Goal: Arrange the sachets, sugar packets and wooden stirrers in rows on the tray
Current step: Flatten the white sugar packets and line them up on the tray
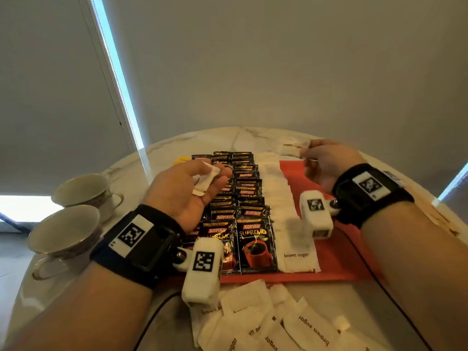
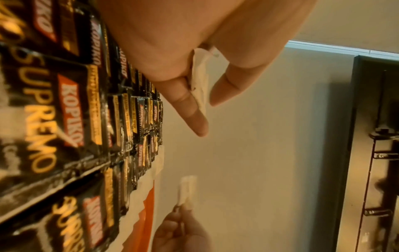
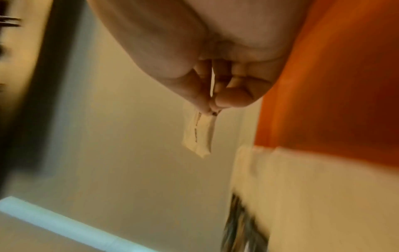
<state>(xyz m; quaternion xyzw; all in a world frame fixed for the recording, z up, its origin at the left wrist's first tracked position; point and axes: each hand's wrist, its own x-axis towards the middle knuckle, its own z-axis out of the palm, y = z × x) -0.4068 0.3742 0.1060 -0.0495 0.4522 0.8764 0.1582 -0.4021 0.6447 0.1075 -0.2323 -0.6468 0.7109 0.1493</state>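
An orange tray (image 1: 336, 259) lies on the marble table, carrying rows of black coffee sachets (image 1: 255, 244) and a column of white brown-sugar packets (image 1: 278, 191). My left hand (image 1: 187, 188) hovers palm up over the sachets and holds a small stack of white sugar packets (image 1: 206, 179) (image 2: 199, 80) between thumb and fingers. My right hand (image 1: 326, 163) (image 3: 213, 95) is raised above the tray's far right and pinches a single white sugar packet (image 1: 291, 149) (image 3: 197, 134) at one end. No wooden stirrers are plainly visible.
A loose heap of sugar packets (image 1: 273, 323) lies on the table in front of the tray. Two teacups (image 1: 83, 191) on saucers stand at the left. Black cables (image 1: 374, 279) run across the tray's right side. More pale packets (image 1: 440, 214) lie along the table's right edge.
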